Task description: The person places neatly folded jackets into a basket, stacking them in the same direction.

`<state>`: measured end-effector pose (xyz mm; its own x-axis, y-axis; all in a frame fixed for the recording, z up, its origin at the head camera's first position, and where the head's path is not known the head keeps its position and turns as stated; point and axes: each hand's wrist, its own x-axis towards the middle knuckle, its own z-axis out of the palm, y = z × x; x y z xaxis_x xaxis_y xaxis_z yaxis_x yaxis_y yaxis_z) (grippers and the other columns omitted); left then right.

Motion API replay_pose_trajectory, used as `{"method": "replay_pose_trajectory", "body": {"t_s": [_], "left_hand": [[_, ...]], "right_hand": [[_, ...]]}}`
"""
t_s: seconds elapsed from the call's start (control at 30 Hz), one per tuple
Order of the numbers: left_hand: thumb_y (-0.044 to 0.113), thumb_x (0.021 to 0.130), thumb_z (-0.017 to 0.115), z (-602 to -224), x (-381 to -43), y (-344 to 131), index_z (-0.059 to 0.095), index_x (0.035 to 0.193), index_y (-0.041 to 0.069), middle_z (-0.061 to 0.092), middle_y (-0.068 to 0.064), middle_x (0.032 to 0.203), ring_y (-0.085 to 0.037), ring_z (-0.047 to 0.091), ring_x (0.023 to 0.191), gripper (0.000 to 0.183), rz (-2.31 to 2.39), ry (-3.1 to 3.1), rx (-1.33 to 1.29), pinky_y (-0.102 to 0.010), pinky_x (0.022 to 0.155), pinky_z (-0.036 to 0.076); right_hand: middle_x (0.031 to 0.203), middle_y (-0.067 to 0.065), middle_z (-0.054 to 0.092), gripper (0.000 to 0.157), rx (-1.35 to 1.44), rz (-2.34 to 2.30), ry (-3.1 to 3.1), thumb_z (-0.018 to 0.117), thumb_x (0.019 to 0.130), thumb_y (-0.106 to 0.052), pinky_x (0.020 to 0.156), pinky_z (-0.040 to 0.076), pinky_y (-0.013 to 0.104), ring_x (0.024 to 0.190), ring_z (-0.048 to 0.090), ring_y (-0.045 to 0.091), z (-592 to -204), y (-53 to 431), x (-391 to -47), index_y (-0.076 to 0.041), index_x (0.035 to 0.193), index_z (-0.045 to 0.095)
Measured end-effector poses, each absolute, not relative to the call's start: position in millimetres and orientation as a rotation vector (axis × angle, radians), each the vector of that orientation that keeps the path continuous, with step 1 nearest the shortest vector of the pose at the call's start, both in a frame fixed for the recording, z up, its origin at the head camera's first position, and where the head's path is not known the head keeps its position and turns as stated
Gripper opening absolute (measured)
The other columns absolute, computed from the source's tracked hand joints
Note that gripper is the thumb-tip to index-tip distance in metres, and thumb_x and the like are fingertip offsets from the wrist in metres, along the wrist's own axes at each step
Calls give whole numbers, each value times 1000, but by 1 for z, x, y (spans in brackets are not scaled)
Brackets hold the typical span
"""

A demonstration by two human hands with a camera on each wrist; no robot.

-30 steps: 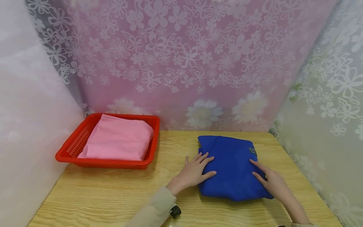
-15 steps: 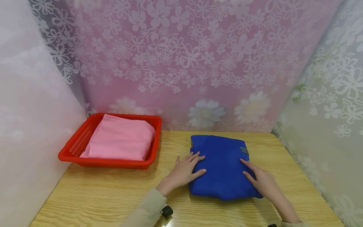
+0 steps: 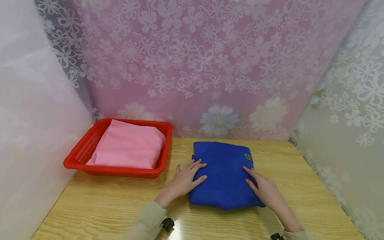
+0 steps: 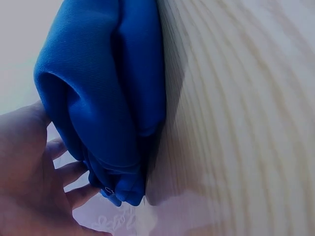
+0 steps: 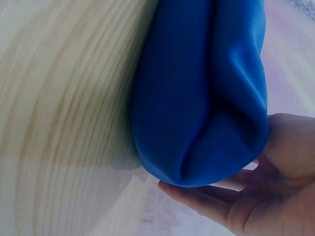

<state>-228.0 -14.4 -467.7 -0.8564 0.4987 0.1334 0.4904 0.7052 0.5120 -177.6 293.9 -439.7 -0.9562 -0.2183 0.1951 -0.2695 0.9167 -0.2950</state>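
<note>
- Blue cloth (image 3: 223,176): folded on the table (image 3: 114,200), it has slid left, so now it is nearer the red basket (image 3: 117,170).
- Left hand (image 3: 181,180): fingers spread out, touching one side.
- Right hand (image 3: 266,190): fingers stretched out, touching the other side.

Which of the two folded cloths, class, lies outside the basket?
The blue cloth, lying on the table with the left hand and right hand touching it; the pink cloth sits inside the red basket.
</note>
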Motion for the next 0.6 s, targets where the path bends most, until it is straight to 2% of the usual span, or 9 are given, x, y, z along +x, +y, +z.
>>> {"method": "replay_pose_trajectory", "body": {"t_s": [0.03,0.13,0.27,0.37,0.4,0.5,0.6], "left_hand": [[53,103,50,-468,-228,-17,49,151,26,34,-2,164,-29,27,153,55,874,2887,832,-76,112,15],[53,103,51,-469,-227,-24,49,151,26,35,-2,163,-30,27,152,55,897,2890,815,-76,112,15],[51,103,52,-468,-224,-35,49,151,25,35,-3,163,-31,27,152,54,909,2893,795,-77,111,15],[48,103,53,-467,-221,-43,50,150,24,36,-4,162,-33,28,152,53,924,2896,795,-79,110,15],[48,103,53,-467,-220,-45,50,150,23,36,-5,162,-33,28,152,53,930,2896,796,-79,110,14],[45,103,55,-466,-218,-51,51,150,21,37,-7,162,-36,28,151,52,953,2890,810,-79,110,14],[44,103,55,-466,-216,-57,50,150,19,36,-8,162,-37,26,152,53,977,2867,820,-73,114,19]], "right_hand": [[133,35,58,49,376,480,-2917,67,97,-14,82,55,56,109,65,48,-440,292,-178,-1,143,56],[134,34,57,48,379,479,-2916,67,97,-15,70,56,47,103,67,46,-440,285,-180,-2,143,57],[136,34,56,48,389,501,-2916,67,98,-15,65,54,43,100,68,45,-442,276,-181,-3,143,57],[136,34,56,47,393,511,-2910,66,99,-16,71,56,48,106,67,46,-443,270,-181,-4,144,57],[137,33,56,47,391,513,-2907,67,98,-16,68,56,47,100,68,45,-443,267,-181,-5,144,57],[137,33,56,47,394,513,-2901,67,98,-16,70,56,48,100,69,45,-444,262,-181,-5,143,57],[137,34,55,47,414,521,-2900,67,98,-17,68,56,46,94,70,44,-445,259,-181,-5,143,58]]}}
